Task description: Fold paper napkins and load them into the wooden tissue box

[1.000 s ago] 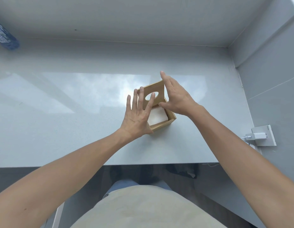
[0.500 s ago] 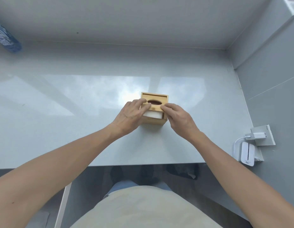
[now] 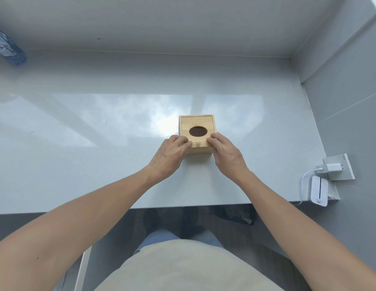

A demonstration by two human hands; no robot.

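From the head camera, a wooden tissue box [image 3: 196, 134] is sitting on a glossy grey counter [image 3: 98, 164], a little right of the middle and well back from the near edge. Its sliding lid [image 3: 197, 122] is lying flat across the top, and the oval opening [image 3: 198, 131] in the lid is showing dark inside; no napkins are showing through it. The left hand [image 3: 172, 153] is resting at the box's near left corner with its fingers [image 3: 184, 141] curled and pressed together, their tips lying on the near edge of the lid. The right hand [image 3: 226, 151] is mirroring it at the near right corner, its fingers [image 3: 214, 140] bunched and touching the lid beside the opening. Neither hand is pinching or lifting anything. Both bare forearms are reaching in from the lower corners. At the far left a blue patterned bottle [image 3: 8, 49] is lying partly out of frame. On the right wall a white charger [image 3: 332, 167] is sitting in a socket, with a small white device [image 3: 319, 191] just beneath it.
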